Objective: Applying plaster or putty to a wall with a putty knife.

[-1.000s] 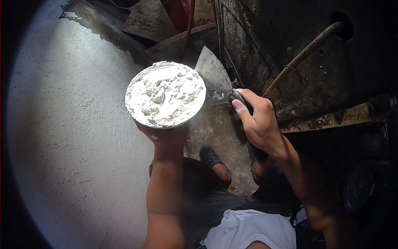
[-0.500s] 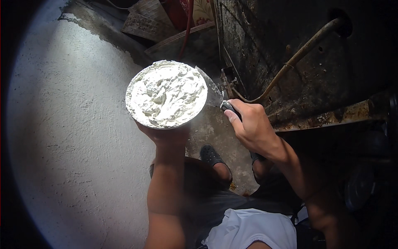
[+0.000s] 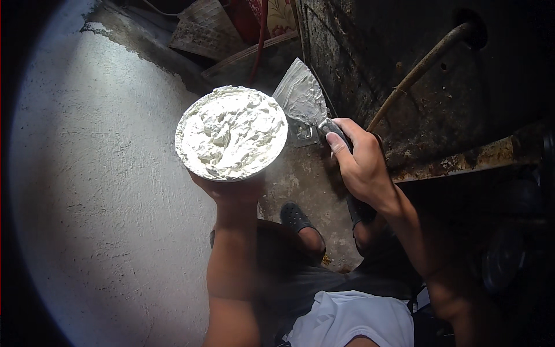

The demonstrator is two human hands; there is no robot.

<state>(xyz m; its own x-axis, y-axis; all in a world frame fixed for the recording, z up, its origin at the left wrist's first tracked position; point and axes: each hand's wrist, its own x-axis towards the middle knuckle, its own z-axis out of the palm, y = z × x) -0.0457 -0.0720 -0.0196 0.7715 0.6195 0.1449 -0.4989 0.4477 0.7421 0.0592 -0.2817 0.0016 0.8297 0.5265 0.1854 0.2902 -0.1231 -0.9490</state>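
My left hand [image 3: 228, 188] holds a round container heaped with creamy white paste [image 3: 231, 130] from underneath, its fingers mostly hidden by it. Just right of the container, my right hand [image 3: 361, 159] grips the dark handle of a putty knife [image 3: 302, 92]. Its wide blade points up and away from me, coated with white paste, beside the container's rim.
A rough white wall [image 3: 104, 185] fills the left side. A dark stained panel [image 3: 387, 46] with a rusty pipe [image 3: 422, 75] is on the right. Boards [image 3: 205, 32] and a red hose [image 3: 260, 52] lie at the back. My feet in clogs [image 3: 298, 222] are on concrete.
The putty knife dipped down left behind the container's rim half a second ago and has come back up to the right, with more white paste on its blade. The container barely moved.
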